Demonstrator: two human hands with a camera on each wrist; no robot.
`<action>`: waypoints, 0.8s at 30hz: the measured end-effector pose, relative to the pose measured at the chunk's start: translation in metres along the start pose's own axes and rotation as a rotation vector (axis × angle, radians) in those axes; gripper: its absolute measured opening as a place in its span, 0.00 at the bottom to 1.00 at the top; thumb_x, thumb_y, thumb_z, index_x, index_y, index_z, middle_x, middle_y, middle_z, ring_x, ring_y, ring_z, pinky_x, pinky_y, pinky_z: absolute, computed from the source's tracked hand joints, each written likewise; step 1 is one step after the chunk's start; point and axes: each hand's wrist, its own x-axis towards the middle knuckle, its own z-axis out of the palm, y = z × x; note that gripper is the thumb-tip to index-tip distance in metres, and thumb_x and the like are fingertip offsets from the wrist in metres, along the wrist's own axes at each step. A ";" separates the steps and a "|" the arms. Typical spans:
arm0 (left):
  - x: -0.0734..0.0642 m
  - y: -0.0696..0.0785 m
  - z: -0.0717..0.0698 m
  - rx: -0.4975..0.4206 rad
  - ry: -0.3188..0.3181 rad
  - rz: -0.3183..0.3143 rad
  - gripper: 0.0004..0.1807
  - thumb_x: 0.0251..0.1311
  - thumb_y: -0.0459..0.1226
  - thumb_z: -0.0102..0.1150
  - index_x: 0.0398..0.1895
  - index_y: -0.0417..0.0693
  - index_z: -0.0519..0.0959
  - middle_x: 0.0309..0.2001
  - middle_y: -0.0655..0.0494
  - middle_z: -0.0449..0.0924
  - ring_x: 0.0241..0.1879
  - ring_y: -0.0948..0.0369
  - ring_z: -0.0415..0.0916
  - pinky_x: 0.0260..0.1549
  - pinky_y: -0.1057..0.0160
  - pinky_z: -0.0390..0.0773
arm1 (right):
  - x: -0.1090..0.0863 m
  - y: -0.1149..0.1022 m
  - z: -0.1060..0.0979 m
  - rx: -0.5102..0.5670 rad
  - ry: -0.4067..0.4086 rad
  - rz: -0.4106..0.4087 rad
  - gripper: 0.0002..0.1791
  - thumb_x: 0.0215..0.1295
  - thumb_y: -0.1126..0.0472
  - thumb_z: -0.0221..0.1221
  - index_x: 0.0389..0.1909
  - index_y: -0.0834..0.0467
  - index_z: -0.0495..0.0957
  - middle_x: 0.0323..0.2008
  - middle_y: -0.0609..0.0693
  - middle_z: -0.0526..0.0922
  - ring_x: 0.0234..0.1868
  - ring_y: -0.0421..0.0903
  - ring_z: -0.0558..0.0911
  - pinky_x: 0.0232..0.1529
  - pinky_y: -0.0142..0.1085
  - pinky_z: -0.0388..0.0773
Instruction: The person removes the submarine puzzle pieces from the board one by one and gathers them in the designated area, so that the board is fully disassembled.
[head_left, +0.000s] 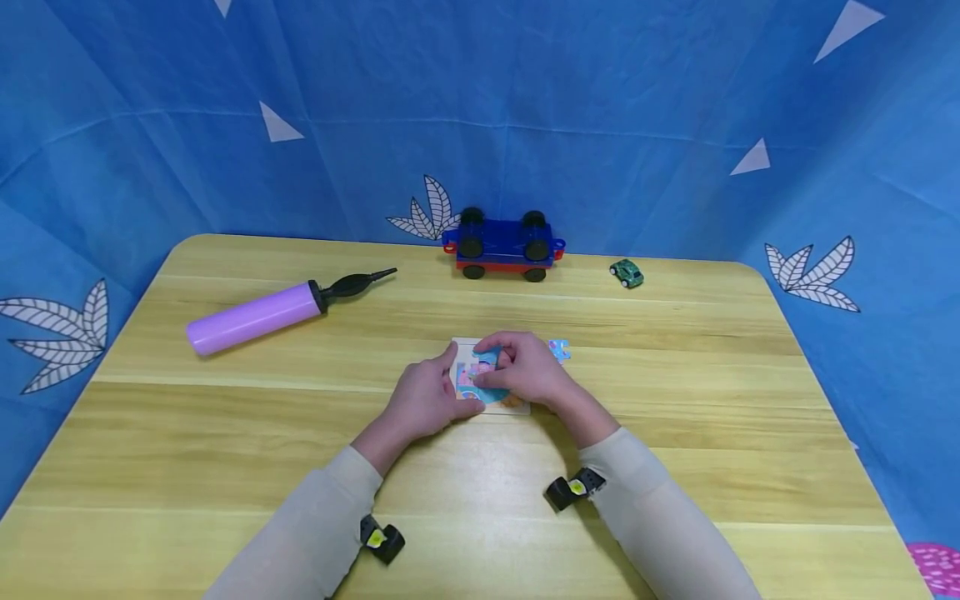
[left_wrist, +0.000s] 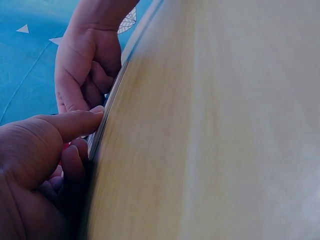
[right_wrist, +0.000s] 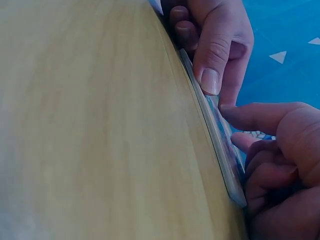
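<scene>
A small jigsaw puzzle board [head_left: 462, 342] with a pale border and a colourful picture lies flat on the wooden table. My left hand [head_left: 424, 400] grips its left side, the thumb along the near edge and the fingers at the far left. Over the board, my right hand [head_left: 528, 367] pinches a blue puzzle piece [head_left: 487, 358] between thumb and forefinger, the other fingers curled. The right wrist view shows the board [right_wrist: 220, 140] edge-on, with the left thumb pressed on its border. Just beyond the right hand lies a loose blue puzzle piece [head_left: 559, 349], partly covered.
At the far side of the table [head_left: 675, 467] a blue and red toy wagon [head_left: 504, 243] lies with wheels facing out. A small green toy car [head_left: 626, 273] is to its right. A purple hand pump [head_left: 258, 317] with a black nozzle lies at left. Blue patterned cloth surrounds the table.
</scene>
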 end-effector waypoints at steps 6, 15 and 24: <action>-0.001 0.000 -0.001 -0.001 0.000 0.004 0.56 0.51 0.49 0.77 0.77 0.39 0.55 0.18 0.56 0.72 0.17 0.60 0.66 0.17 0.65 0.61 | 0.002 -0.001 -0.001 -0.003 -0.019 0.025 0.19 0.55 0.66 0.73 0.48 0.58 0.83 0.15 0.47 0.67 0.16 0.42 0.64 0.23 0.35 0.64; -0.001 -0.001 0.000 0.009 -0.004 0.001 0.56 0.51 0.50 0.77 0.77 0.39 0.55 0.18 0.56 0.71 0.17 0.61 0.66 0.17 0.65 0.61 | 0.002 -0.003 -0.001 0.009 -0.030 0.048 0.19 0.55 0.69 0.72 0.48 0.58 0.83 0.15 0.46 0.66 0.15 0.42 0.64 0.23 0.35 0.64; -0.001 0.001 -0.002 0.002 -0.001 0.014 0.57 0.50 0.49 0.78 0.77 0.38 0.56 0.18 0.56 0.71 0.16 0.61 0.66 0.17 0.65 0.62 | 0.001 -0.007 -0.002 0.051 -0.039 0.071 0.18 0.56 0.71 0.70 0.48 0.59 0.81 0.16 0.48 0.66 0.16 0.43 0.64 0.22 0.35 0.63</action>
